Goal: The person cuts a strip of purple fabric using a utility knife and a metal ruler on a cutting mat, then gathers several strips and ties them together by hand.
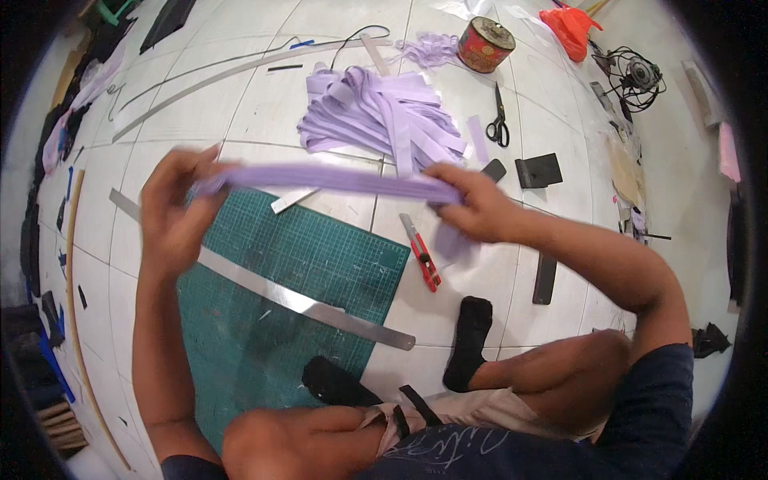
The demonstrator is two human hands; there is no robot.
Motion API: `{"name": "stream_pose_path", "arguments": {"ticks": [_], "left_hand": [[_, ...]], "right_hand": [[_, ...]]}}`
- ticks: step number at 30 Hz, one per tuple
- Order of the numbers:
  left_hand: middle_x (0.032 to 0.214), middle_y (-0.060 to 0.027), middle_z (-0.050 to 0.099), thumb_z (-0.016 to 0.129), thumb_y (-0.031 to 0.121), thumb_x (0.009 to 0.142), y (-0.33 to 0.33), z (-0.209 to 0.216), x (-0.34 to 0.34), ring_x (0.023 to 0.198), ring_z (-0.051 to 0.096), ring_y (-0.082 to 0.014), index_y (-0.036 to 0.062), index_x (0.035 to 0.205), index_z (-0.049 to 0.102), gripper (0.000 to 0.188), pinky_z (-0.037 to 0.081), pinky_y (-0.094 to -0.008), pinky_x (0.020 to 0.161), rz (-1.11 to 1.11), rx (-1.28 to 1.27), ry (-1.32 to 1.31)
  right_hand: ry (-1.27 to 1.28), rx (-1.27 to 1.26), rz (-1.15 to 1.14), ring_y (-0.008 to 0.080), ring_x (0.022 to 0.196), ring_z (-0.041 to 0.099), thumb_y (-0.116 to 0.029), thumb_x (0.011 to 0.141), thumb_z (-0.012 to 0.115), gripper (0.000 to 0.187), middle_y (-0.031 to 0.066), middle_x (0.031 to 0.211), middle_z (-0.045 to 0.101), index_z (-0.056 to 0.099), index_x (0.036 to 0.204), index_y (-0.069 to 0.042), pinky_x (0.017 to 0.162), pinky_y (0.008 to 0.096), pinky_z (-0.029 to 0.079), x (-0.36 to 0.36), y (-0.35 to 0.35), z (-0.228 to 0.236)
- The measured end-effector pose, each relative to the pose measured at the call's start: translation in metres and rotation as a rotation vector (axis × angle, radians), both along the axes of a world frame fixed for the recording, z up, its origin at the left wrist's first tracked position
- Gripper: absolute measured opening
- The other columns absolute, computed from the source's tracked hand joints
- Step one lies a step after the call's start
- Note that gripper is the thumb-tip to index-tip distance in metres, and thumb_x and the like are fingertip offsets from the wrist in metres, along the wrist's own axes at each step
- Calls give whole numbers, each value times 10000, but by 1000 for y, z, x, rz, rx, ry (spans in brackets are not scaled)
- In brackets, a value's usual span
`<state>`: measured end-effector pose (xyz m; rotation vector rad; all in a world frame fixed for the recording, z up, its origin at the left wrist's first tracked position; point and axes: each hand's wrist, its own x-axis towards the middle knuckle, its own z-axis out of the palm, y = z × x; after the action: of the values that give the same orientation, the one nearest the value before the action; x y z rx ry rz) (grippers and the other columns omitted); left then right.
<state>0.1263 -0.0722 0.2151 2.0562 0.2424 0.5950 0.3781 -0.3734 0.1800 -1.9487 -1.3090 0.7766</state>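
Navy T-shirt (560, 460) sits closest; beyond it, left hand (178, 200) and right hand (474, 204) grip opposite ends of a blurred lilac fabric band (320, 181), held taut midair; straightening seems under way, so the next move calls for even tension

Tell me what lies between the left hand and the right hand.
In the head view, a band of purple fabric, blurred, runs from the left hand across to the right hand.

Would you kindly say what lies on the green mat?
A metal ruler crosses the green mat; a black-socked foot and pale strip overlap its edges. What the bent leg covers cannot be seen.
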Motion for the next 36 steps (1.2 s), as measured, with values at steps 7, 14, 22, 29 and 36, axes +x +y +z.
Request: {"name": "stream_pose_path", "arguments": {"ticks": [7,14,22,29,36], "left_hand": [[1148,-125,660,637,102,907,23,-15,178,1131,610,-246,5,1089,591,211,454,-400,1013,-64,305,-58],[1062,-114,682,700,168,836,18,-46,303,1041,638,-336,88,970,662,160,484,-408,883,191,574,50],[1345,-154,539,777,241,752,18,-81,375,1195,562,-356,111,1283,541,595,411,-447,1041,547,915,225],[1183,-177,604,745,199,805,32,-117,198,1104,587,-365,59,1210,584,458,482,-434,944,87,694,615],[1086,-225,671,743,343,759,-11,-175,-89,1020,655,-370,24,1126,613,503,516,-452,866,210,226,1404]], "right_hand": [[-60,55,-273,249,906,644,-137,861,630,482,138,1020,659,505,1324,-88,838,353,490,96,-7,12],[-40,92,-334,441,1080,603,-296,939,594,568,268,1190,587,336,1428,-168,936,456,455,105,-4,-62],[-142,-34,-442,443,1061,596,-348,973,507,464,245,1202,548,390,1368,-137,902,531,476,102,68,-110],[-183,-166,-338,448,1068,593,-366,934,572,532,261,1147,579,417,1359,-87,900,522,490,106,80,-164],[-776,96,96,339,940,630,-388,796,753,590,157,1018,628,537,1262,-98,807,473,476,59,44,-107]]}}
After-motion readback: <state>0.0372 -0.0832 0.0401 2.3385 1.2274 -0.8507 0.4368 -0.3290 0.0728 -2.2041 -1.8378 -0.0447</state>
